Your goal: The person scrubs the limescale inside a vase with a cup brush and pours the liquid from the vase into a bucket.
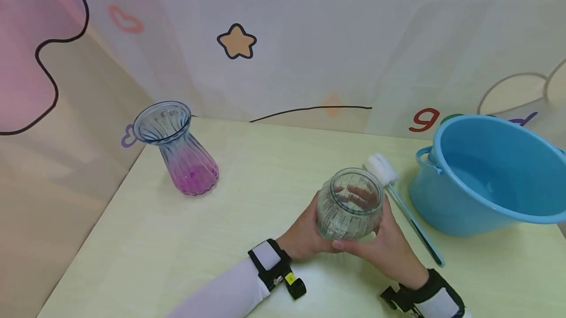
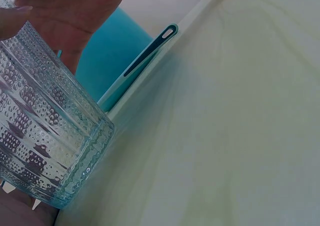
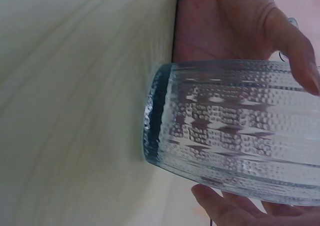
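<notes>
A clear ribbed glass jar (image 1: pixel 351 206) with a dotted texture is held between both hands in front of me. My left hand (image 1: pixel 307 234) grips its left side, and my right hand (image 1: pixel 389 246) grips the right side, the thumbs close together at the near side. Through the glass, fingers show behind the jar. The jar's mouth is uncovered and faces up. In the right wrist view the glass jar (image 3: pixel 235 131) has its thick base close to the tabletop; whether it touches, I cannot tell. A brush (image 1: pixel 409 215) with a white sponge head lies just right of the jar.
A blue bucket (image 1: pixel 423 197) stands at the right beside the brush. Back left on the pale table (image 1: pixel 132 249) is a blue-to-pink glass vase (image 1: pixel 190 160). Printed cloth (image 1: pixel 300 38) hangs along the table's back edge.
</notes>
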The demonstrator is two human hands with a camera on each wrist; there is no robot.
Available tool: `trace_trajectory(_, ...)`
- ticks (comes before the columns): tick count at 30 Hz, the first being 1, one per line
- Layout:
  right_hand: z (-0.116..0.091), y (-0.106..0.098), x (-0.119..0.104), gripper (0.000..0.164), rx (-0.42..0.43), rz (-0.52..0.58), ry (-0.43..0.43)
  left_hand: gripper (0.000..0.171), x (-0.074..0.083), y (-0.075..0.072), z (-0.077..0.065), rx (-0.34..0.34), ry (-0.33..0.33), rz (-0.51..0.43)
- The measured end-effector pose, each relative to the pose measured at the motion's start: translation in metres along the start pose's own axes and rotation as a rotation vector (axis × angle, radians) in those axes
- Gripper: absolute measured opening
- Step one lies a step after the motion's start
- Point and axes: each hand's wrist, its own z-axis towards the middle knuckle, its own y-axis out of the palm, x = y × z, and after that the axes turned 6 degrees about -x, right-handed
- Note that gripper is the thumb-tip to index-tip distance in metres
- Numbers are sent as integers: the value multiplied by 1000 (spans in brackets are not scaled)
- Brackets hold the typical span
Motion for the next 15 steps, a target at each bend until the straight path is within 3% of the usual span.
trace_trajectory(9, 2, 0, 9, 116, -27, 78, -32, 110, -2, 3, 2, 15, 31, -5)
trace_trajectory(15, 2, -1, 12, 114, -49, 60, -50, 116, -3, 3, 2, 29, 39, 18)
